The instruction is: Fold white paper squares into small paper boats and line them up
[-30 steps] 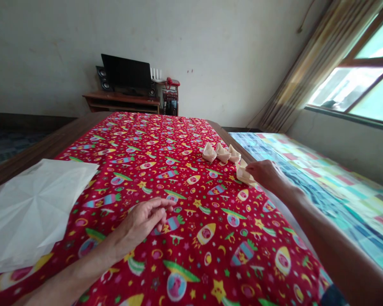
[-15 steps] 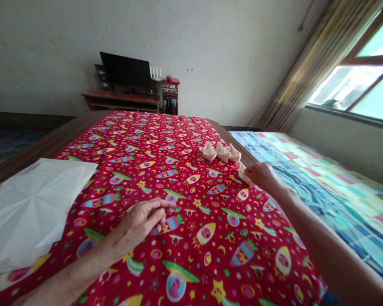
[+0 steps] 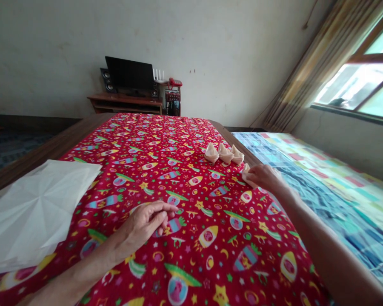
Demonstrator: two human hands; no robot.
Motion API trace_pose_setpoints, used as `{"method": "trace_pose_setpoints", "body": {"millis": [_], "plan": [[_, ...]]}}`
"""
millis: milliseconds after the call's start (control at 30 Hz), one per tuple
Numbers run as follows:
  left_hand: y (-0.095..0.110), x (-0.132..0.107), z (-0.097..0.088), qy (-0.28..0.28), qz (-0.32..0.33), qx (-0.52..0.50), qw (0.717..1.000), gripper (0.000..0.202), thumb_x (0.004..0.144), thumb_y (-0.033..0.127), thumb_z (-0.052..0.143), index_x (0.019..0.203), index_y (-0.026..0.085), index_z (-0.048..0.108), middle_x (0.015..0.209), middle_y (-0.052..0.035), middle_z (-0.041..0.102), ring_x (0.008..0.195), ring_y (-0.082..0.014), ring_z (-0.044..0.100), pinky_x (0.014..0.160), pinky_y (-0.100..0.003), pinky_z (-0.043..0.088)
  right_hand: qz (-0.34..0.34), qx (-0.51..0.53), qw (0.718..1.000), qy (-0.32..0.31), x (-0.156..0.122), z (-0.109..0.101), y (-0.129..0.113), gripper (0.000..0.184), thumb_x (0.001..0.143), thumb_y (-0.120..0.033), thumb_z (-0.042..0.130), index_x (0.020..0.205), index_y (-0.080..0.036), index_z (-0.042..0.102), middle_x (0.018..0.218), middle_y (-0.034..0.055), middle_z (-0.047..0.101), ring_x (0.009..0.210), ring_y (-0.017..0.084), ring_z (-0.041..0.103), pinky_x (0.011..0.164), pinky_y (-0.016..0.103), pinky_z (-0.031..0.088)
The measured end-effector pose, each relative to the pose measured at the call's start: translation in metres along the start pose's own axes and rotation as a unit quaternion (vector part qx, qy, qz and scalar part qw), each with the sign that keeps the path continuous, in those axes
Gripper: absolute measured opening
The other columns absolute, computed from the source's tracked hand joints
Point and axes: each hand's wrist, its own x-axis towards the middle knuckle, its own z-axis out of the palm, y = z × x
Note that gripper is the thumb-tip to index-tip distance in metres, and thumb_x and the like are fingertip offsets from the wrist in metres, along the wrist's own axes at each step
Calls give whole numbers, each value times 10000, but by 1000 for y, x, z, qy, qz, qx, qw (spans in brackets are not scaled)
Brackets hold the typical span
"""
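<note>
At the right edge of the red patterned cloth (image 3: 191, 250), my right hand (image 3: 266, 178) pinches a small folded paper piece (image 3: 247, 173); my fingers cover part of it. Just beyond it stand three pale folded paper shapes (image 3: 225, 154) in a row, with pointed tops. My left hand (image 3: 148, 217) rests on the cloth near the middle, holding nothing, with its fingers loosely bent and the thumb a little apart. On the left lies a stack of white paper sheets (image 3: 35, 212), the top one marked with creases that spread from its centre.
The cloth covers a table with brown wooden edges (image 3: 73, 136). A bed with a checked cover (image 3: 306, 170) adjoins on the right, below a curtain (image 3: 293, 89) and window. Against the far wall a desk (image 3: 124, 102) bears a monitor (image 3: 130, 76), speakers and a red telephone (image 3: 175, 82).
The view has shifted slightly. In my right hand the folded paper now shows a more raised, pointed tip, and my fingers lie further over it. The left hand stays nearly still.
</note>
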Motion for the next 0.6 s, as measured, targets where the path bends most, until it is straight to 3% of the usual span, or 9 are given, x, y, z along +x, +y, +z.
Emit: {"method": "trace_pose_setpoints", "body": {"millis": [267, 600], "plan": [[1, -2, 0, 5, 9, 27, 1000, 352, 840, 360, 454, 996, 118, 657, 662, -15, 601, 508, -91, 532, 488, -189, 407, -29, -8, 999, -15, 7, -5, -12, 260, 784, -310, 516, 770, -146, 717, 812, 117, 673, 718, 202, 611, 525, 253, 326], [-2, 0, 1, -1, 3, 15, 1000, 369, 829, 377, 464, 993, 109, 658, 789, -63, 649, 502, -84, 541, 482, -191, 421, -29, 12, 1000, 2, 7, -2, -6, 271, 798, -355, 507, 785, -183, 716, 777, 73, 661, 675, 168, 593, 502, 235, 304]]}}
